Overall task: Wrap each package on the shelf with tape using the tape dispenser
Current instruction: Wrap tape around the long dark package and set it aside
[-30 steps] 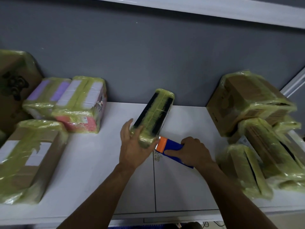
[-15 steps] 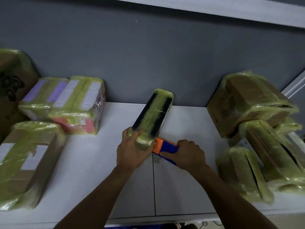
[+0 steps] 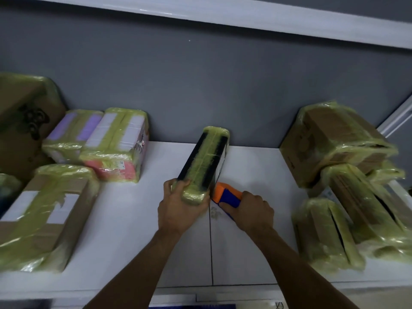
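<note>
We tape black package [image 3: 204, 162] at frame centre: left hand [image 3: 181, 208] grips near end, right hand [image 3: 254, 211] clasps tape dispenser [image 3: 226, 195] beside it. Next we must pull tape around.

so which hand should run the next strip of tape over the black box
Right. The right hand grips the dispenser right beside the box, while the left hand holds its near end.

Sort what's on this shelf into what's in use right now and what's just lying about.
In use: black package, tilted up by the left grip; orange-and-blue tape dispenser in the right grip.

Lying about, already taped: pink-ended package; purple-striped package; brown box front left; wrapped boxes piled at right.
</note>
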The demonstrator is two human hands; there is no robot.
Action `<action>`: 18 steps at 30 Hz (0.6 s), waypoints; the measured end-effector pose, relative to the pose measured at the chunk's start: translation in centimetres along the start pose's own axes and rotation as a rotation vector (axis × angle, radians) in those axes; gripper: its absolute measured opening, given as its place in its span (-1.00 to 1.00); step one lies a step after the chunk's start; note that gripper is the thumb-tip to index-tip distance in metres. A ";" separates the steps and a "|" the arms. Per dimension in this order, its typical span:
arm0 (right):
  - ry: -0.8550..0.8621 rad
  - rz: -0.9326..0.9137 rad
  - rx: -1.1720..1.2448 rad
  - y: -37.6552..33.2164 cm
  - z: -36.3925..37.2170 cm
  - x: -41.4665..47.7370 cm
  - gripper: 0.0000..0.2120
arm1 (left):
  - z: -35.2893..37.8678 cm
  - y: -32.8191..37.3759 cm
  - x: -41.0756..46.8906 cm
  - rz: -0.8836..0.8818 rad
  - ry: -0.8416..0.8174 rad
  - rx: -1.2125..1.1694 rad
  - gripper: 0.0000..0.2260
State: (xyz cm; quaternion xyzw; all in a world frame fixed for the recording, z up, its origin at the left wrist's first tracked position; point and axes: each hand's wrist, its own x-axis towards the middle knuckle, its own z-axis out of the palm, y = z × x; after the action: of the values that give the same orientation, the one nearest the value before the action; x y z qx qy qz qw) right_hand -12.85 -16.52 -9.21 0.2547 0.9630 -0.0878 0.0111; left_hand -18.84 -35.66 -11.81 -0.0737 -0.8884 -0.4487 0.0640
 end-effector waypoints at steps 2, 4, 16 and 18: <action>0.014 0.068 0.185 1.1 -0.5 0.5 -0.37 | -0.3 0.1 -1.5 0.005 0.007 0.017 -0.38; 0.014 0.103 0.351 2.1 -1.1 0.5 -0.40 | -0.6 -0.1 -2.7 0.001 0.029 0.010 -0.35; -0.118 -0.002 0.822 3.8 0.1 -6.3 -0.45 | -3.1 1.4 -8.3 -0.084 0.063 0.206 -0.31; -0.150 -0.002 0.870 3.9 0.1 -7.0 -0.43 | -4.6 0.5 -11.1 -0.046 0.158 0.189 -0.29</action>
State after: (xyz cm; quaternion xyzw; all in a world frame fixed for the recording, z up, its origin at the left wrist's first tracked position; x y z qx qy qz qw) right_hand -4.89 -16.62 -9.51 0.2279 0.8332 -0.5031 -0.0273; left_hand -7.61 -39.91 -10.75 -0.0114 -0.9203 -0.3687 0.1302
